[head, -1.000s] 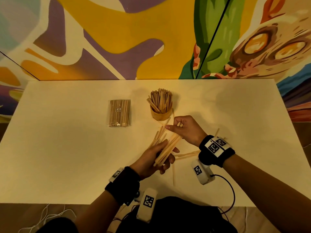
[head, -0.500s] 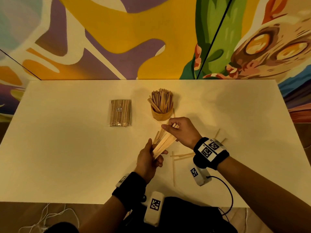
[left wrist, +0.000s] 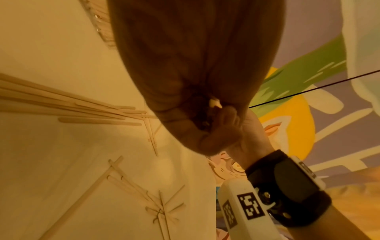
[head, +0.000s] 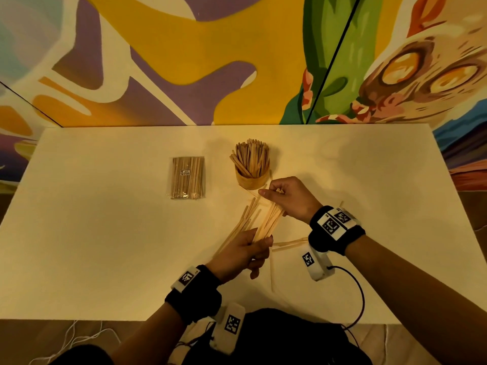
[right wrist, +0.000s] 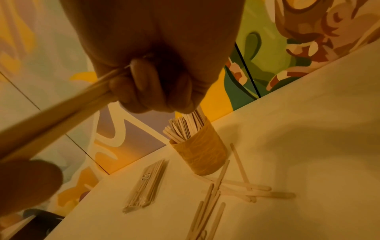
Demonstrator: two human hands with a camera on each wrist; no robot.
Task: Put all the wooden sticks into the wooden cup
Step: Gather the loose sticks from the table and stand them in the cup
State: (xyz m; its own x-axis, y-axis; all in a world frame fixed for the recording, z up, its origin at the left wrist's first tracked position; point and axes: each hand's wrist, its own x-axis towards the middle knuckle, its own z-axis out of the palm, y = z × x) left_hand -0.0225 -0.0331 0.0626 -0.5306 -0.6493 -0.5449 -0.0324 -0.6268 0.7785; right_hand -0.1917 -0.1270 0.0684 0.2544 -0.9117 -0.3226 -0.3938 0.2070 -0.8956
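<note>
At the table's near edge [head: 79, 299], your left hand [head: 241, 255] curls around the lower ends of a bundle of wooden sticks [head: 267, 222], while your right hand [head: 290, 198] pinches the same bundle at its upper ends, just in front of the wooden cup [head: 251, 180]. More loose sticks [head: 288, 243] lie flat on the table between your wrists, one pointing toward the near edge, and others fan out to the left of the bundle beneath your left hand; the right wrist view shows a few more crossed on the surface right at the cup's base. The cup stands upright near the middle of the table, already packed with sticks that lean out over its rim. A sealed packet of sticks [head: 187, 177] lies flat to the cup's left, apart from it. Broad bare stretches of the pale tabletop run to the left edge and the right edge, and a strip lies open between the cup and the far edge. A black cable [head: 359, 296] loops from your right wrist unit over the near edge. Behind the far edge rises a painted mural wall [head: 184, 48] in yellow, purple and green.
</note>
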